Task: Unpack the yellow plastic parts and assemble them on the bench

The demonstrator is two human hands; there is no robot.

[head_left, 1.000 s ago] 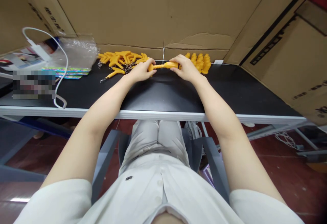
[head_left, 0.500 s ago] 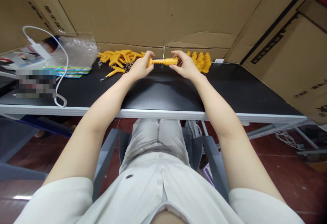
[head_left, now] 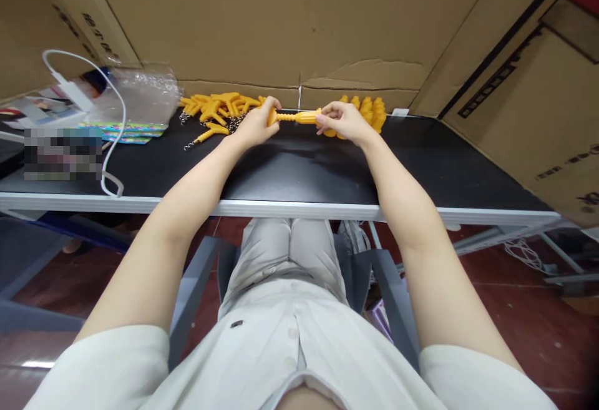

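My left hand is closed round the handle end of a yellow plastic corkscrew, whose ribbed shaft points right. Over the shaft's far end sits a yellow sleeve, its wide end pinched by the fingers of my right hand. Both parts are held in one line just above the black table; the metal spiral is hidden. Left of my left hand lies a heap of yellow Y-shaped corkscrews with bare metal spirals. Several yellow sleeves stand in rows behind and right of my right hand.
A clear plastic bag, colourful packets and a white cable lie on the left. Cardboard walls the back and right of the black table, which has a metal front edge.
My right hand's fingers have shifted and curled more tightly at the sleeve's end, with the hand slightly further right. The sleeve has tilted or turned a little. My left hand stays in place.
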